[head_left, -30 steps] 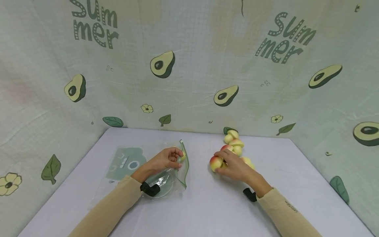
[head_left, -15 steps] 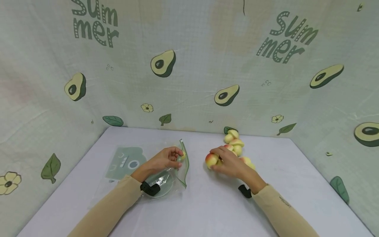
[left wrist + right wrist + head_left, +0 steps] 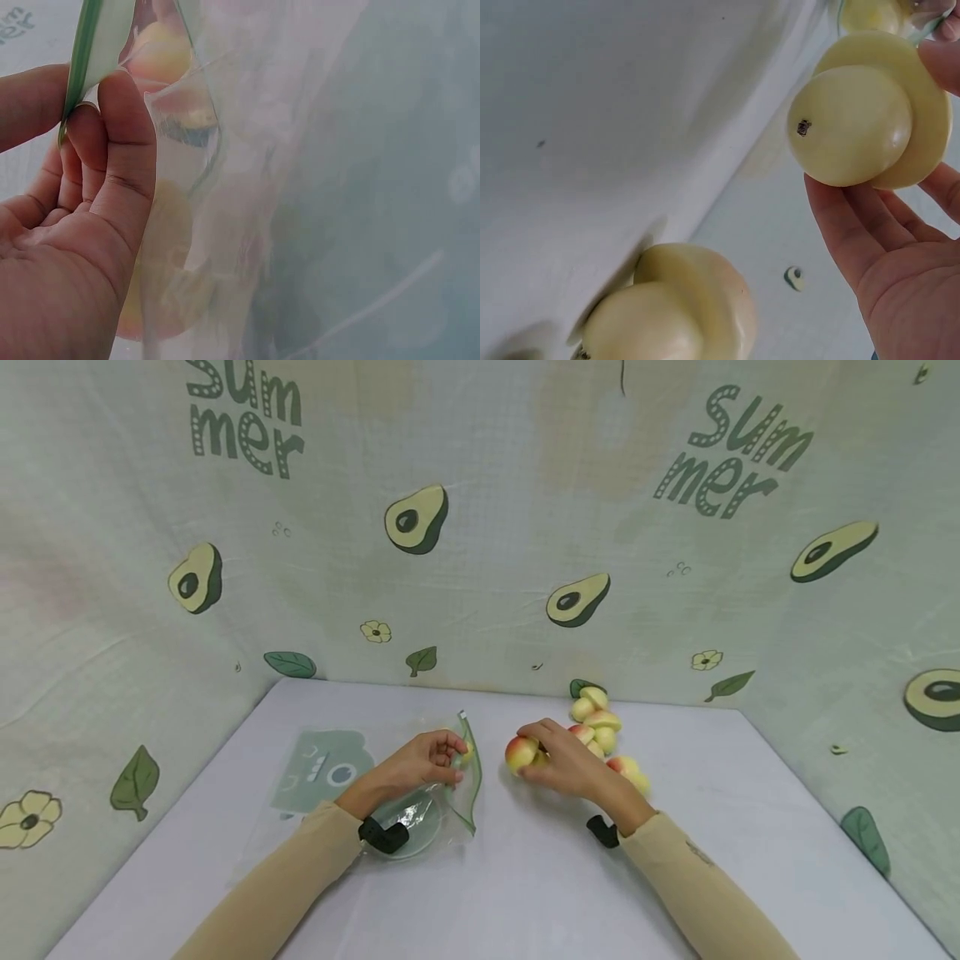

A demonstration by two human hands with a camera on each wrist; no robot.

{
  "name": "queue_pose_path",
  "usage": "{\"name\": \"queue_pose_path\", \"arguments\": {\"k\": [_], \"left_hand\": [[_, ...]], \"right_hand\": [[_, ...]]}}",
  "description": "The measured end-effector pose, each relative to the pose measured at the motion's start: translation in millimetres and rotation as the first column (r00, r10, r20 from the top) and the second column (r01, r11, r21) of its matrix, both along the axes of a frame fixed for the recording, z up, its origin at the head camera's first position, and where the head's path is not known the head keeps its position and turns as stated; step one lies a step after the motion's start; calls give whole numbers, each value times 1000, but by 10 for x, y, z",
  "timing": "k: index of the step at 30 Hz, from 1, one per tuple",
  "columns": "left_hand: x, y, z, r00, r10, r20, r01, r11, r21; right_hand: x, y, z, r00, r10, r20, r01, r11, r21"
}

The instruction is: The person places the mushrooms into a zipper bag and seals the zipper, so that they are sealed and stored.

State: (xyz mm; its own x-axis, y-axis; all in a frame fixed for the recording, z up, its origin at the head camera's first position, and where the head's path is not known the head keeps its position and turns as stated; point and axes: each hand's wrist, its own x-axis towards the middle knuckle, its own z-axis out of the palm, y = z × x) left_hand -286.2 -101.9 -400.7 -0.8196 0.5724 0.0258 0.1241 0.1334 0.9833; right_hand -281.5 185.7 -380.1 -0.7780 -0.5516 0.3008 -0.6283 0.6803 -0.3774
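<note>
A clear zip bag (image 3: 467,785) with a green seal lies on the left half of the table, and my left hand (image 3: 420,764) pinches its opening edge. Close up in the left wrist view, the green seal strip (image 3: 81,67) runs between the thumb and fingers of my left hand (image 3: 75,225); yellow-red shapes show through the plastic. My right hand (image 3: 570,764) grips a yellow-red mushroom-shaped piece (image 3: 521,755) to the right of the bag. In the right wrist view, the rounded yellow underside of that piece (image 3: 851,124) faces the camera, held by my right hand (image 3: 907,277).
Several more yellow-red pieces (image 3: 604,739) stand in a cluster beyond and to the right of my right hand. A printed green figure (image 3: 318,768) shows at the bag's left part. A patterned cloth (image 3: 495,527) rises behind the white table (image 3: 525,893).
My right hand has moved left toward the bag with the gripped piece, away from the cluster. The left hand keeps its hold on the bag's edge.
</note>
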Motion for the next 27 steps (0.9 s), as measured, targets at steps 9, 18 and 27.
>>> {"name": "queue_pose_path", "arguments": {"k": [9, 18, 27], "left_hand": [[-3, 10, 5, 1000, -5, 4, 5, 1000, 14], [2, 19, -6, 1000, -7, 13, 7, 1000, 15], [1, 21, -3, 1000, -11, 2, 11, 1000, 20]], "right_hand": [[-60, -82, 15, 1000, 6, 12, -6, 1000, -23], [-123, -140, -8, 1000, 24, -15, -25, 999, -24], [-193, -247, -16, 1000, 24, 9, -24, 999, -49]]}}
